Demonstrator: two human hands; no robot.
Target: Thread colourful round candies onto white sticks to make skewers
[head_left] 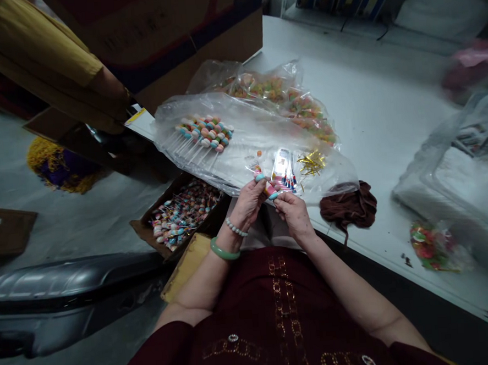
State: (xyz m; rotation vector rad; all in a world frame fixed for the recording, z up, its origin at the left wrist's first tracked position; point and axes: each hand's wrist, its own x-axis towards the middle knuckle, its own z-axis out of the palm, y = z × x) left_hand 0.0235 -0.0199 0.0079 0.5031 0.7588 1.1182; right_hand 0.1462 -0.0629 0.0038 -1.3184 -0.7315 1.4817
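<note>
Between my hands, in front of my lap at the table's edge, is a pink and blue candy skewer (270, 189). My left hand (249, 204) has its fingers closed around the upper part. My right hand (294, 212) pinches the lower end by a blue piece. Some clear wrapper seems to be around it, though the fingers partly hide this. Just beyond lie a stack of small printed clear bags (283, 166) and a pile of gold twist ties (312, 162). Farther left, several colourful candy skewers (205, 132) with white sticks rest on a clear plastic sheet (248, 121).
Bags of gummy candy (271, 90) lie behind the sheet. A brown cloth (351, 206) is on the white table (372, 114) at right. Below left stands a carton full of wrapped candies (183, 213). Another person's arm (108, 83) reaches in beside a large cardboard box (195, 59).
</note>
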